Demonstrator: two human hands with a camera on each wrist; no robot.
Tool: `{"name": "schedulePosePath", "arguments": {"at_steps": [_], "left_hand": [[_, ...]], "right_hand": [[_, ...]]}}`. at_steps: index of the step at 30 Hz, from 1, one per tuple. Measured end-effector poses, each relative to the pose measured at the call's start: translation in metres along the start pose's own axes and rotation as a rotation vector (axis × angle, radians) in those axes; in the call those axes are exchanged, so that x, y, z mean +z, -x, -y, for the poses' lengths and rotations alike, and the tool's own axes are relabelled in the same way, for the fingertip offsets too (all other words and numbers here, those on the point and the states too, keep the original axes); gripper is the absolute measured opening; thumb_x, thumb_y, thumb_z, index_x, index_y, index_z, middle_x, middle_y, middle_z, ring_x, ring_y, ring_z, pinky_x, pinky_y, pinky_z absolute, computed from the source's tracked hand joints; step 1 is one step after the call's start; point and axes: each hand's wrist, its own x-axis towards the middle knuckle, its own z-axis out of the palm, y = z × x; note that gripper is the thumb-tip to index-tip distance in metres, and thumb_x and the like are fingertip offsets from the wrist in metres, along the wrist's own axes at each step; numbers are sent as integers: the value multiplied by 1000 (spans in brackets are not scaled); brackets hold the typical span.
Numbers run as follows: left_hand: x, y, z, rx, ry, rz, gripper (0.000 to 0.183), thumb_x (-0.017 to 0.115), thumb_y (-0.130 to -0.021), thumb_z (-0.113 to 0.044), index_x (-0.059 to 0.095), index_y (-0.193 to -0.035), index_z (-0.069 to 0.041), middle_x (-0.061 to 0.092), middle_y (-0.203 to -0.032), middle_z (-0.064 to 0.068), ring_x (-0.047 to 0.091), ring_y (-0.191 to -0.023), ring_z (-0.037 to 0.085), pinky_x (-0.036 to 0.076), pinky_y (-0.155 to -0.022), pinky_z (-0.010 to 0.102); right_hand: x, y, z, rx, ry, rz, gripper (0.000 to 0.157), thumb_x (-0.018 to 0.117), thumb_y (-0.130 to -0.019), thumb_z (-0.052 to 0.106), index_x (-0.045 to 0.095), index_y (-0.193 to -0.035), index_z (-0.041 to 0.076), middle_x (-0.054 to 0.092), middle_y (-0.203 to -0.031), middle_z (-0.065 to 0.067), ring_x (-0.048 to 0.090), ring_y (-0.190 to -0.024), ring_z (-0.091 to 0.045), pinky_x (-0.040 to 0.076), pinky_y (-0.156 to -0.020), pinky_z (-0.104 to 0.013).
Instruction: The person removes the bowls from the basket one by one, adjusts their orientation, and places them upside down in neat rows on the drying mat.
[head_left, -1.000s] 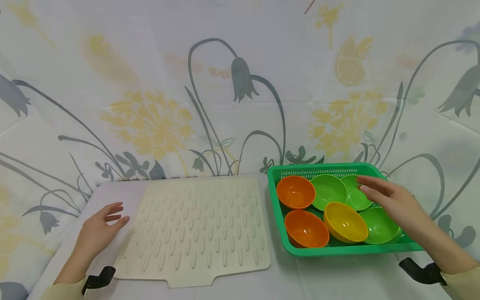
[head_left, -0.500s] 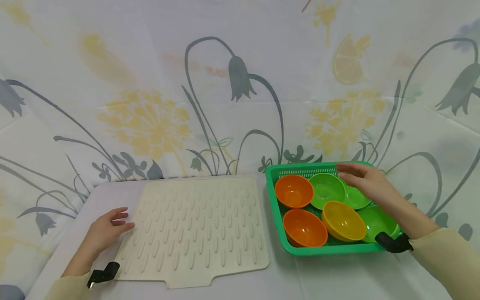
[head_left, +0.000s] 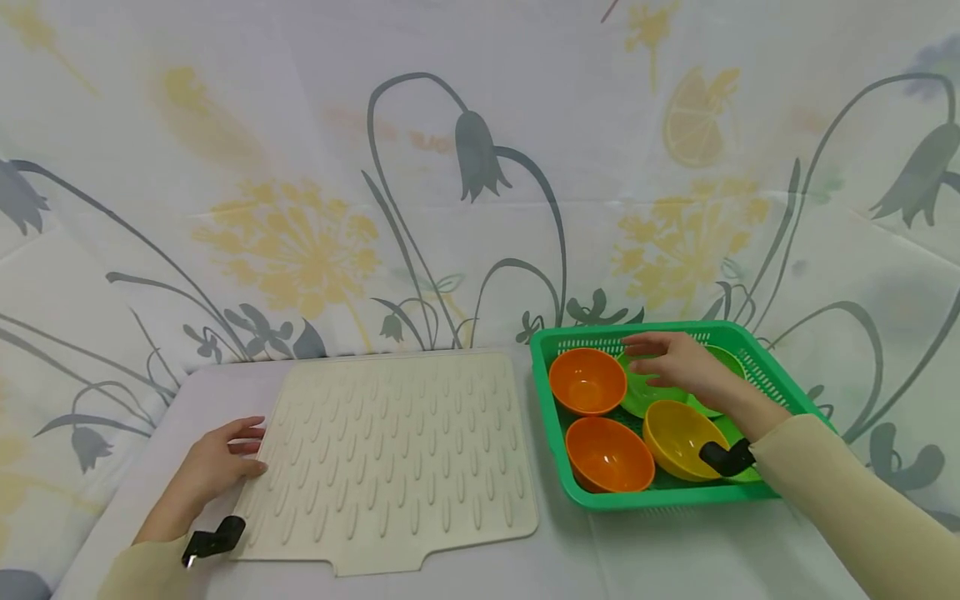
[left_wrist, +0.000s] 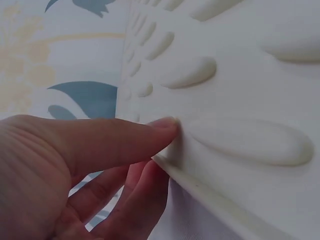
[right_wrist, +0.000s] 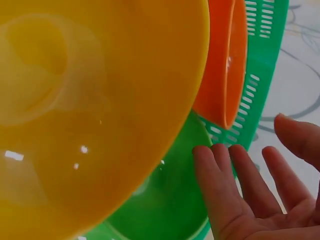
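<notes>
A cream drying mat (head_left: 397, 458) with raised ridges lies at centre left. My left hand (head_left: 213, 467) pinches its left edge; in the left wrist view the thumb (left_wrist: 120, 142) presses on top and the fingers sit below the edge. My right hand (head_left: 678, 367) hovers over the green basket (head_left: 675, 502), fingers extended and apart, holding nothing. It partly hides a green bowl (head_left: 637, 396) at the back. Close by are a yellow bowl (head_left: 678, 442), a back orange bowl (head_left: 587, 382) and a front orange bowl (head_left: 609, 454). More green bowls show behind the hand and sleeve.
White cloth (head_left: 570, 550) covers the table. A flower-patterned sheet (head_left: 480, 250) hangs behind the mat and basket. Black wrist mounts stick out from the left wrist (head_left: 215, 540) and right wrist (head_left: 726, 458).
My right hand has moved left across the basket, from the right-hand green bowls to the back green one. My left hand has come right onto the mat's edge and now pinches it.
</notes>
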Motion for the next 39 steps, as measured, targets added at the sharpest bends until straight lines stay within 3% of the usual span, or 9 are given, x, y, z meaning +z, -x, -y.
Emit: {"name": "schedulePosePath", "arguments": {"at_steps": [10, 23, 31, 39], "left_hand": [[-1, -3, 0, -34, 15, 4, 80, 79, -79, -2, 37, -146, 10, 49, -137, 33, 51, -122, 48, 48, -93, 56], [1, -1, 2, -17, -3, -13, 77, 78, -80, -3, 39, -145, 10, 50, -135, 33, 52, -120, 48, 50, -89, 51], [0, 0, -3, -28, -3, -4, 76, 77, -81, -4, 39, -146, 9, 49, -136, 33, 51, -121, 49, 48, -91, 55], [-1, 2, -6, -16, -2, 3, 76, 77, -80, -3, 39, -144, 10, 51, -135, 33, 52, -120, 48, 49, -89, 51]], "right_hand": [[17, -21, -5, 95, -62, 36, 57, 62, -95, 3, 41, -147, -6, 41, -148, -30, 56, -120, -42, 53, -93, -52], [27, -28, -1, 173, -47, -86, 50, 56, -91, -7, 50, -140, -7, 48, -141, -30, 62, -111, -38, 56, -89, -48], [24, -27, -1, 187, -33, -141, 46, 57, -93, -2, 52, -139, -7, 50, -140, -30, 64, -107, -36, 58, -83, -45], [14, -19, 4, 175, -84, -192, 44, 58, -96, 3, 52, -138, -8, 51, -138, -31, 68, -99, -29, 60, -79, -39]]}}
